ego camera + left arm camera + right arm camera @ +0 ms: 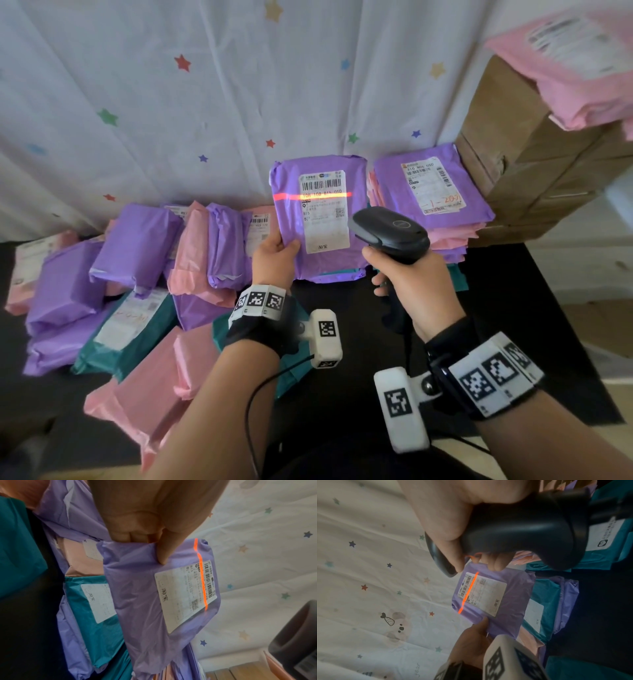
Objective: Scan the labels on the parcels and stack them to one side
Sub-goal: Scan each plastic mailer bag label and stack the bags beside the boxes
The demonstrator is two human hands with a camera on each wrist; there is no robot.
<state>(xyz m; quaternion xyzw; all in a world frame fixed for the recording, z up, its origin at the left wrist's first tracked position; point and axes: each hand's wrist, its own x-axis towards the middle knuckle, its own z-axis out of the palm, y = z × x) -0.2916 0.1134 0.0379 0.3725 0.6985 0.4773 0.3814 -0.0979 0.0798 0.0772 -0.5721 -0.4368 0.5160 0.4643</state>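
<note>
My left hand (274,255) pinches the soft purple plastic mailer parcel (320,219) by its lower corner, upright above the table; my right hand (409,284) grips the black handheld scanner (390,233). Light, crinkly, slippery, I judge.

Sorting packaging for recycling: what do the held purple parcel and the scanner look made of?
Purple parcel: thin plastic mailer film, probably; it wrinkles and has a faint sheen, with a paper-looking label. Scanner: hard black plastic, seemingly; smooth moulded, semi-gloss shell.
</note>
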